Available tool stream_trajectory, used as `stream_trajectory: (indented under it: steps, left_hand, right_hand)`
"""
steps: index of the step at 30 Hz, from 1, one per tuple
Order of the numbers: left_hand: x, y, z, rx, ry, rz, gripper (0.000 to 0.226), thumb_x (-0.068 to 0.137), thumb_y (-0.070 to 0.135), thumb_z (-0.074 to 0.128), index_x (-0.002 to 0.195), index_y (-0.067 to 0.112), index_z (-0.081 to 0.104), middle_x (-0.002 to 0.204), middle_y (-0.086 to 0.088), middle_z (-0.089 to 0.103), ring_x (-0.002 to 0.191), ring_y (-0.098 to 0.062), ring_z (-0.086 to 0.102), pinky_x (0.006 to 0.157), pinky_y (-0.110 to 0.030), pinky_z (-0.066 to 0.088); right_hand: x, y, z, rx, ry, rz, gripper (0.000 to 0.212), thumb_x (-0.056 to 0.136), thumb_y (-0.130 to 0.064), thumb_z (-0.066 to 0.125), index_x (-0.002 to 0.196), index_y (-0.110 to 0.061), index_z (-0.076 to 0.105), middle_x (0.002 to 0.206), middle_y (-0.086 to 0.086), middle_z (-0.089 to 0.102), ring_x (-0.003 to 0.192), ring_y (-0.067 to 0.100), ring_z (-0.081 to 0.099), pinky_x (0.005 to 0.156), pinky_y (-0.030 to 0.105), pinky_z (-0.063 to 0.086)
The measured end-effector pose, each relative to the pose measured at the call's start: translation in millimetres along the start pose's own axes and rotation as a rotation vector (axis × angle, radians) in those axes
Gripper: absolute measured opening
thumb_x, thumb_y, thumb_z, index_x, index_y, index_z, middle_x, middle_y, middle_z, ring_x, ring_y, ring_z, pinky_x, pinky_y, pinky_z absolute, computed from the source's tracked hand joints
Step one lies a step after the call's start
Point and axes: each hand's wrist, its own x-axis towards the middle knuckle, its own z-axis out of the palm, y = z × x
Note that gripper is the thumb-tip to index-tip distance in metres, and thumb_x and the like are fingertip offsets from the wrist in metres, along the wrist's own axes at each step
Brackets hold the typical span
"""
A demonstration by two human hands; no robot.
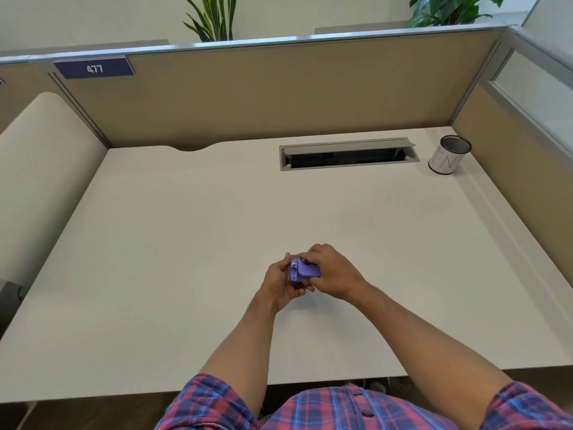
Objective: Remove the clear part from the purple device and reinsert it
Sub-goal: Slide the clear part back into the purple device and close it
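A small purple device is held just above the white desk, near its front middle. My left hand cups it from the left and below. My right hand wraps over its right side and top, fingertips pressed at the upper edge, where a dark bit shows. The clear part is too small and covered by fingers to make out; I cannot tell whether it sits in the device or out of it.
A cable slot with its lid raised is set into the desk at the back. A mesh cup marked "IN" stands at the back right corner. Tan partition walls close off the back and right.
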Motion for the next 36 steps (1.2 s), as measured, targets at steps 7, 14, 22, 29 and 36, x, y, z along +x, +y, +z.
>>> stream_trajectory:
  steps: [7, 14, 22, 29, 36]
  left_hand:
    - [0, 6, 0, -0.029, -0.014, 0.005, 0.051, 0.103, 0.035, 0.037, 0.086, 0.011, 0.08, 0.082, -0.019, 0.073, 0.054, -0.033, 0.064, 0.055, -0.033, 0.048]
    - [3, 8, -1, -0.051, -0.006, -0.01, 0.05, 0.105, 0.039, 0.037, 0.093, 0.009, 0.076, 0.081, -0.02, 0.072, 0.053, -0.031, 0.063, 0.051, -0.031, 0.052]
    - [3, 14, -5, -0.034, 0.052, -0.013, 0.05, 0.107, 0.041, 0.035, 0.108, 0.009, 0.073, 0.089, -0.017, 0.077, 0.051, -0.028, 0.064, 0.049, -0.027, 0.047]
    - [5, 15, -9, -0.044, 0.107, -0.032, 0.045, 0.106, 0.04, 0.04, 0.105, 0.007, 0.071, 0.083, -0.014, 0.078, 0.048, -0.03, 0.065, 0.049, -0.028, 0.049]
    - [0, 17, -8, -0.036, 0.067, -0.049, 0.046, 0.107, 0.04, 0.037, 0.105, 0.009, 0.072, 0.088, -0.014, 0.08, 0.057, -0.032, 0.074, 0.046, -0.024, 0.054]
  right_hand:
    - [6, -1, 3, -0.025, 0.02, 0.002, 0.05, 0.081, -0.012, 0.069, 0.13, -0.018, 0.065, 0.112, 0.003, 0.062, 0.107, 0.022, 0.054, 0.086, 0.04, 0.054]
    - [13, 2, 6, -0.059, 0.028, -0.031, 0.045, 0.085, -0.014, 0.069, 0.13, -0.019, 0.066, 0.111, 0.004, 0.061, 0.105, 0.023, 0.054, 0.083, 0.04, 0.054]
    - [13, 24, 5, 0.476, 0.284, 0.276, 0.047, 0.084, -0.044, 0.079, 0.125, -0.022, 0.07, 0.115, -0.007, 0.065, 0.107, 0.008, 0.06, 0.091, 0.018, 0.046]
    - [1, 55, 6, 0.916, 0.132, 0.589, 0.019, 0.092, -0.023, 0.074, 0.083, -0.007, 0.079, 0.082, 0.016, 0.077, 0.065, 0.017, 0.072, 0.067, 0.031, 0.062]
    - [7, 52, 5, 1.003, 0.08, 0.58, 0.027, 0.093, -0.028, 0.073, 0.09, -0.002, 0.08, 0.082, 0.014, 0.08, 0.07, 0.02, 0.075, 0.064, 0.027, 0.059]
